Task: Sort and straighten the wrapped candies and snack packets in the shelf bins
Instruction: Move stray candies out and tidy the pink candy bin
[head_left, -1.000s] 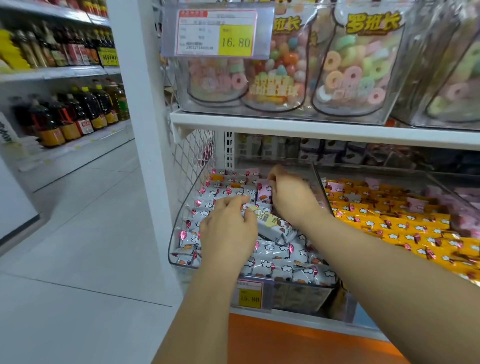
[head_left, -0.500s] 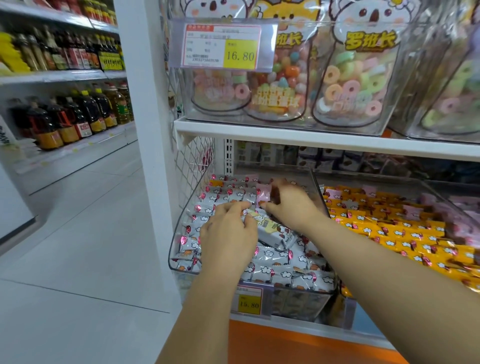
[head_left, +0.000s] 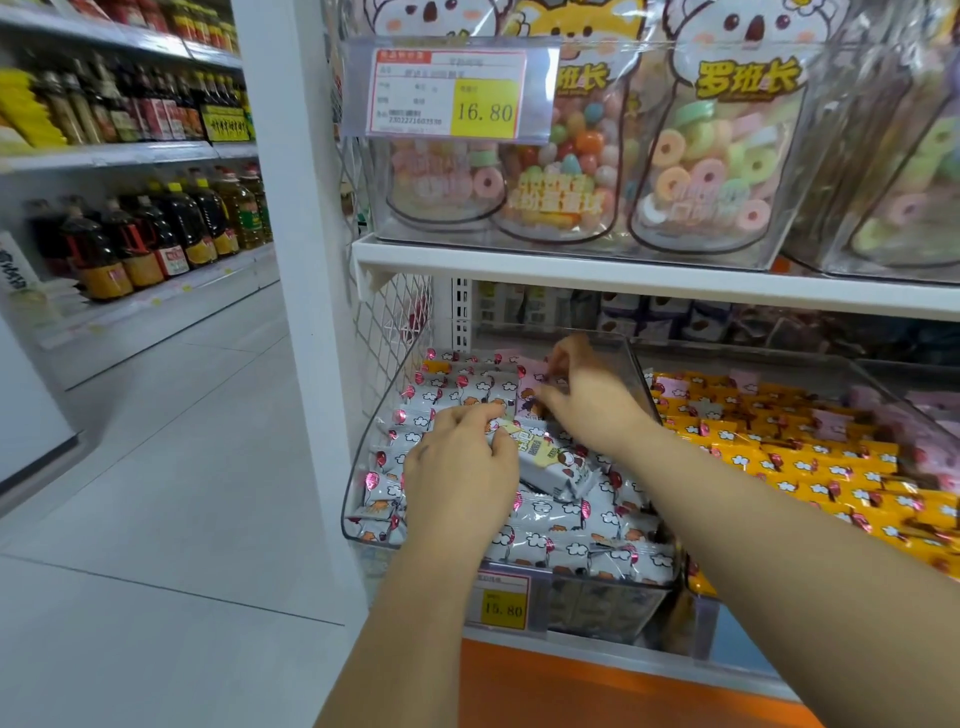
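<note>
Pink stray: my right hand (head_left: 589, 402) pinches the small pink wrapped candy (head_left: 531, 381) at the back of the clear plastic bin (head_left: 358, 535).
Askew packet: my left hand (head_left: 460, 467) curls round the near end of a white cloud-printed packet (head_left: 556, 465), long axis slanting rightward.
Beyond wall: orange wrapped packets (head_left: 779, 457), rightward.

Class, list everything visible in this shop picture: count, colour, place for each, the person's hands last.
white candies: many, white with clouds, left bin
large packet: one, white-yellow, atop white candies
pink packet: one, pink, back of left bin
yellow candies: many, yellow-orange, right bin
sweet bags: at least three, clear, upper shelf
price tags: two, yellow, bin fronts
bottles: many, dark or amber, far-left shelves
left hand: one, on white candies beside large packet
right hand: one, pinching pink packet
</note>
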